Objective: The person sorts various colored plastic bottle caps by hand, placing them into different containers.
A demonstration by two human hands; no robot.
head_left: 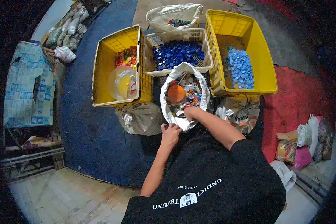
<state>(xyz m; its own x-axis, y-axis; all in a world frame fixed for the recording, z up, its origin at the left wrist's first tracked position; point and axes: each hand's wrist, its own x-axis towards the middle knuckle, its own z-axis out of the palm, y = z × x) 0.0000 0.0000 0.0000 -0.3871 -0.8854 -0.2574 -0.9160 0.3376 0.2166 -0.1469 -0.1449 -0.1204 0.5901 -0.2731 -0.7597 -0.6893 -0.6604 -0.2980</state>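
Note:
A white sack (pixel 206 83) stands with its mouth wide, filled with mixed bottle caps and scraps. An orange round lid (pixel 176 93) lies on the left side of its contents. My right hand (pixel 190 113) reaches into the near part of the sack; its fingers are hidden among the pieces. At the sack's near left rim is my left hand (pixel 171 135), its fingers curled against the fabric and the thumb apart. Behind the sack, a white crate (pixel 209 63) holds dark blue bottle caps (pixel 179 53).
A yellow crate (pixel 100 74) on the left holds red and yellow caps and a clear tub (pixel 122 83). Light blue caps (pixel 239 67) lie in the right yellow crate (pixel 263 56). Filled bags (pixel 140 118) flank the sack. Another white sack (pixel 153 16) stands at the back.

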